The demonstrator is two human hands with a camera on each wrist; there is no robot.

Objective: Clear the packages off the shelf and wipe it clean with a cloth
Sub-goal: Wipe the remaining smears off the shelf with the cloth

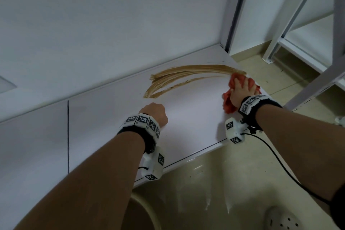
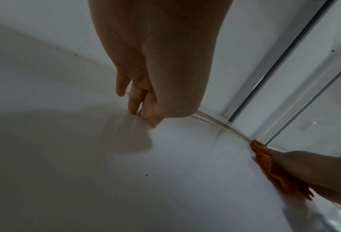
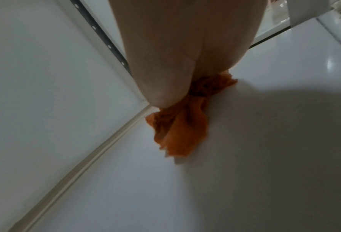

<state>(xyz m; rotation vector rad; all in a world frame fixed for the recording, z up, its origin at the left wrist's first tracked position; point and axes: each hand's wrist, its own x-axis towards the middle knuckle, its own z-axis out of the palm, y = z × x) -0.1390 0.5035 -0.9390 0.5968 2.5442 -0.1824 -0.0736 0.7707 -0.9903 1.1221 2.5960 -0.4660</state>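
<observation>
- Orange cloth (image 1: 240, 89) bunched on white shelf (image 1: 186, 117), far right corner, at end of brown smear (image 1: 186, 76)
- Right hand (image 1: 241, 90) pressing down, fingers wrapped over cloth
- Left hand (image 1: 155, 113) fisted, empty, knuckles on shelf
- Soft, light, likely damp; best gripped by the wad from above

The shelf (image 1: 186, 117) is a flat white board that runs along a white back panel, with a thin dark seam crossing it on the left and a narrow dark line near its front edge. No packages lie on it. A brown streaky smear (image 1: 186, 74) arcs across its far part in several parallel bands, curving from the middle of the board toward the right end. The cloth (image 1: 240, 89) is orange-red and crumpled into a bunch; it lies on the shelf at the right end of the smear, close to the right edge, pressed under the right hand (image 1: 242, 91), with loose folds spilling out toward the front.
</observation>
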